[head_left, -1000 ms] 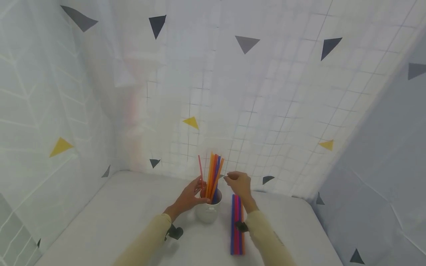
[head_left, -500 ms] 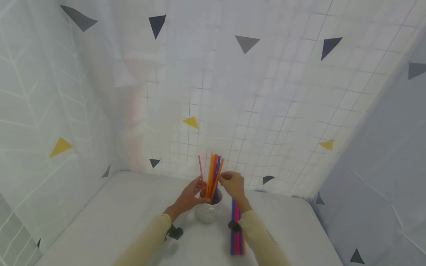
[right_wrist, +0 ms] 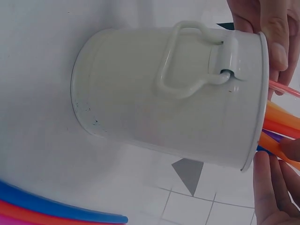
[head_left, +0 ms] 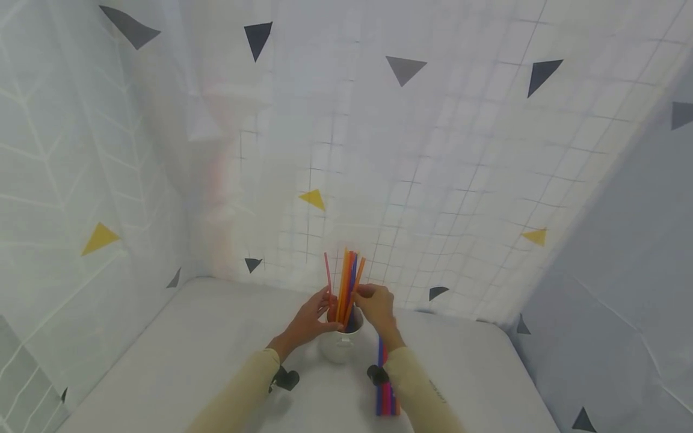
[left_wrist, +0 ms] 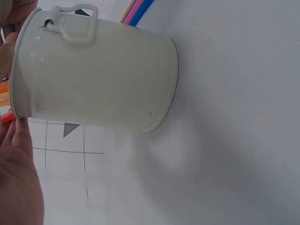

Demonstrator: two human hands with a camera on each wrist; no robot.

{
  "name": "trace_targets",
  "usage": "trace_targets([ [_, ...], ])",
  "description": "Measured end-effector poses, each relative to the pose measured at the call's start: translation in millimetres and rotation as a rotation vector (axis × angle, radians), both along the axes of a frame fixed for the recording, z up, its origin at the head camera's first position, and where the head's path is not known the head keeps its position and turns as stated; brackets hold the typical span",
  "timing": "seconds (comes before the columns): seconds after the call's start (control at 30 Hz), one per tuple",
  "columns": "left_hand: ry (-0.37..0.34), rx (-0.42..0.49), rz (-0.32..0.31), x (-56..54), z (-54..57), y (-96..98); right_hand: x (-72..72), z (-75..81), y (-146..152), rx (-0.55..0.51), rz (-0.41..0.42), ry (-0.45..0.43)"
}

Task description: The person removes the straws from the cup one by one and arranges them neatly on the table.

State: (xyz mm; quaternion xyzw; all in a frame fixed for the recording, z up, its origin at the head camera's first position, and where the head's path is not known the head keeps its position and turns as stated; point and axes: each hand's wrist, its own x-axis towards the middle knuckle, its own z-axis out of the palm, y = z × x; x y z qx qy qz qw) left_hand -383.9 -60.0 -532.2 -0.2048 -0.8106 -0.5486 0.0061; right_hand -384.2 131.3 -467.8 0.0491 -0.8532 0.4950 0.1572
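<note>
A white metal pot (head_left: 337, 350) with a wire-loop handle (right_wrist: 185, 89) stands upright on the table, holding several orange, red and blue plastic straws (head_left: 344, 279). My left hand (head_left: 305, 320) grips the pot's rim on its left side, thumb at the front. A thin red straw (head_left: 327, 270) leans near those fingers, apart from the main bunch. On the opposite side, my right hand (head_left: 376, 307) pinches an orange straw (head_left: 360, 273) between thumb and fingers just above the rim. The straws' lower ends are hidden inside the pot.
More straws (head_left: 385, 402) in blue, pink and orange lie side by side on the white table (head_left: 460, 373), partly under my right forearm. Behind the table hangs a white sheet (head_left: 352, 150) with grid lines and triangles.
My right hand has moved left and slightly down from beside the pot to the orange straw, and its fingers now pinch it. The left hand stays at the rim.
</note>
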Motion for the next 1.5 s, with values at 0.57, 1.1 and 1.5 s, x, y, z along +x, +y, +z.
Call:
trace_targets([
  [0.57, -0.020, 0.020, -0.014, 1.5, 1.9, -0.1, -2.8, -3.0, 3, 0.048, -0.043, 0.045],
  [1.1, 0.005, -0.003, -0.009, 2.3, 2.3, 0.0, -9.0, 13.8, 16, 0.032, -0.051, 0.143],
  [1.5, -0.016, -0.015, -0.006, 1.1, 2.0, 0.4, -10.1, 43.8, 32, -0.046, -0.075, 0.245],
])
